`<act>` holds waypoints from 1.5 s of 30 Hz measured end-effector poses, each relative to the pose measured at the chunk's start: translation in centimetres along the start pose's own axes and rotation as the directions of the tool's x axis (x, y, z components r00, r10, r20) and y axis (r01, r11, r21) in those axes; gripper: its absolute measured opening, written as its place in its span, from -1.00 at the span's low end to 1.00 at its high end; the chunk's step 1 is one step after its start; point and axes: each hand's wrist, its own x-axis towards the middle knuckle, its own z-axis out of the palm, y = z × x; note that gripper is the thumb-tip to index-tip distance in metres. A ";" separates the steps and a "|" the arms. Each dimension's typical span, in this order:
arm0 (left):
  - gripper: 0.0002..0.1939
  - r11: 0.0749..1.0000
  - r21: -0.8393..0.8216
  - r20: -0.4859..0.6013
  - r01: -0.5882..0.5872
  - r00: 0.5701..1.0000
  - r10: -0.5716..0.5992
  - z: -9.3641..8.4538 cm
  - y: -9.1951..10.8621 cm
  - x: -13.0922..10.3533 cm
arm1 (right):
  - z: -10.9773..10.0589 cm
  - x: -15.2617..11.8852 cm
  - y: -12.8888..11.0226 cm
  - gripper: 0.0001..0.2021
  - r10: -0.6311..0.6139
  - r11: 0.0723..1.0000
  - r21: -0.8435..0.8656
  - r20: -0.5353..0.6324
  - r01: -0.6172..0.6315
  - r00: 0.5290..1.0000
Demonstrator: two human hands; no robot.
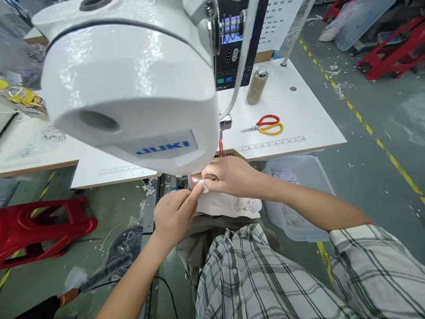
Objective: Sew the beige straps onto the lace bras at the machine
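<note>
Grip of both hands is clamped on a small bunched bit of white cloth (229,206), the left hand (175,212) meeting the right hand (229,175) just below the front of the sewing machine (133,88). Thumb and fingers of the right hand are pinched together on it, and the left hand's fingertips press against the same spot from the left. Below the hands the rest of the cloth spreads to the near side and right, above the person's lap, with a lacy patterned part at its right end. Nearest of all is a checked shirt (252,274). Large and white, the machine head bears the word JUKI and hides part of the desk (308,119). On the right of the desk lie scissors (257,127) with one red and one yellow handle, a printed ruler scale (270,143) along the near edge, and a brown thread cone (256,87) farther back, beside a dark control panel (232,62). Under the desk's right part sits a clear bin (315,173); at the far left stands a yellow-labelled bottle (25,99), and a red stool (71,215) is on the floor at near left
</note>
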 end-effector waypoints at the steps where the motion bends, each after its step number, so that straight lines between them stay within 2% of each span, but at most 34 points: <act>1: -0.67 1.000 0.016 0.011 -0.018 1.000 0.018 0.1 -0.4 -0.1 | 0.0 0.1 -0.2 -0.75 0.009 1.000 -0.018 0.004 -0.009 1.000; 6: -0.69 0.995 0.070 0.062 -0.065 0.996 0.061 0.2 -0.9 0.0 | 0.1 -0.2 -0.7 -0.75 0.044 0.998 -0.054 0.013 -0.044 0.999; 8: -0.68 0.990 0.132 0.109 -0.056 0.993 0.042 -0.1 -0.5 0.3 | 0.6 -0.6 -0.4 -0.79 0.020 0.997 -0.068 -0.066 -0.024 0.998; 9: -0.68 0.986 0.163 0.137 -0.042 0.990 0.020 -0.3 -0.2 0.5 | 1.1 -0.9 -0.1 -0.82 -0.018 0.996 -0.092 -0.143 0.005 0.990; 11: -0.66 0.980 0.199 0.194 -0.010 0.981 -0.029 -0.8 0.3 0.9 | 2.3 -1.6 0.5 -0.82 -0.146 0.978 -0.192 -0.328 0.085 0.933; 14: -0.66 0.981 0.192 0.242 0.006 0.969 -0.053 -1.1 0.1 1.3 | 4.1 -2.5 1.1 -0.83 -0.306 0.930 -0.344 -0.535 0.128 0.787; 15: -0.66 0.985 0.173 0.244 -0.021 0.969 -0.023 -1.1 -0.3 1.4 | 4.6 -2.6 1.3 -0.83 -0.321 0.925 -0.361 -0.574 0.119 0.753; 17: -0.67 0.984 0.115 0.232 -0.134 0.967 0.104 -0.9 -1.6 1.5 | 5.5 -2.8 1.4 -0.83 -0.302 0.937 -0.333 -0.620 0.106 0.724; 18: -0.67 0.976 0.083 0.221 -0.202 0.959 0.180 -0.8 -2.3 1.6 | 5.8 -2.9 1.5 -0.82 -0.277 0.950 -0.293 -0.625 0.109 0.730; 20: -0.68 0.957 0.040 0.215 -0.289 0.937 0.274 -0.6 -3.5 1.9 | 6.6 -3.2 1.6 -0.80 -0.193 0.980 -0.153 -0.605 0.126 0.772; 22: -0.68 0.961 0.037 0.231 -0.274 0.938 0.259 -0.5 -3.7 2.2 | 7.4 -3.5 2.0 -0.75 -0.063 0.990 0.063 -0.588 0.123 0.807; 25: -0.67 0.980 0.075 0.253 -0.182 0.954 0.158 -0.7 -2.6 2.4 | 8.0 -4.0 2.4 -0.62 0.085 0.951 0.291 -0.569 0.104 0.818; 28: -0.68 0.986 0.129 0.271 -0.101 0.961 0.063 -0.8 -0.7 2.3 | 7.3 -4.0 2.5 -0.65 0.075 0.963 0.259 -0.537 0.080 0.840; 33: -0.69 0.978 0.210 0.258 0.005 0.964 -0.060 -0.7 1.4 2.5 | 4.7 -2.6 2.4 -0.68 0.085 0.970 0.241 -0.434 0.025 0.897; 39: -0.75 0.960 0.268 0.257 0.086 0.954 -0.157 -0.4 1.8 3.3 | 2.8 -0.5 2.8 -0.77 0.168 0.927 0.373 -0.302 -0.046 0.938; 45: -0.79 0.957 0.260 0.233 0.128 0.954 -0.191 -0.4 1.9 3.6 | 1.6 0.5 3.1 -0.74 0.124 0.901 0.434 -0.251 -0.003 0.960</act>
